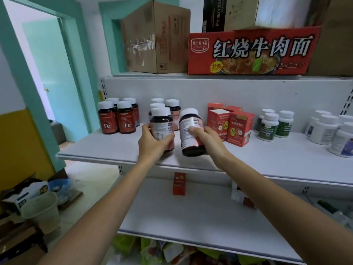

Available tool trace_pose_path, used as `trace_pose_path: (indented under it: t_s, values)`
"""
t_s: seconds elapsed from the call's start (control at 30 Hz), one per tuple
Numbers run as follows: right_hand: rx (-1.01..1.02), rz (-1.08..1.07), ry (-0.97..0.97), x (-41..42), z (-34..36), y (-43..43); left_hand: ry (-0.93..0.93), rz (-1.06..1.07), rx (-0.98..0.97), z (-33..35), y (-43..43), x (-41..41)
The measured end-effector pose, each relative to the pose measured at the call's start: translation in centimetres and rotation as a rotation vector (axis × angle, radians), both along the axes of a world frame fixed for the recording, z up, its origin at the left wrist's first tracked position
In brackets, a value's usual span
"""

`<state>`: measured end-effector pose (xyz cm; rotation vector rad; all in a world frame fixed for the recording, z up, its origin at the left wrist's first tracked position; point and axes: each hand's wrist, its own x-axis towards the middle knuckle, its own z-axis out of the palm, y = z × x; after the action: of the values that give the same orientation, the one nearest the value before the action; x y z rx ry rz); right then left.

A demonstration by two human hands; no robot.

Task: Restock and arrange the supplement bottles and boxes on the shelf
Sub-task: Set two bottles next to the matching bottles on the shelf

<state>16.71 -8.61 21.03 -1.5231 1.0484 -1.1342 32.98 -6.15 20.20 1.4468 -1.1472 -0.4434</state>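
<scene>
The task is judged partly done. On the white metal shelf (248,159), dark bottles with red Fe labels (116,121), red cardboard boxes (235,127), green-labelled white-capped bottles (271,125) and white plastic bottles (324,129) are already grouped. The pink-labelled row is still being filled, and a lone red box on the lower shelf (179,183) seems left to sort. A dark pink-labelled bottle with a white cap (161,127) is gripped upright at the front of that row by the left hand (152,142), thumb on its left side and fingers curled round its right; whether its base rests on the shelf cannot be told. A second pink-labelled bottle (191,131) is held tilted just beside it by the right hand (208,138), thumb across the label and fingers wrapped behind.
</scene>
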Motion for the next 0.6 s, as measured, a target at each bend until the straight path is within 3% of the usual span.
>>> trace_pose_path:
  t_s: [0.27, 0.6]
  values:
    - [-0.201, -0.175, 0.176, 3.2, 0.1, -4.7, -0.135, -0.076, 0.072, -0.2, -3.0, 4.1]
    - [-0.156, -0.163, 0.293, 6.9, 0.3, -9.8, -0.228, -0.111, 0.214, -0.7, -5.6, 6.4]
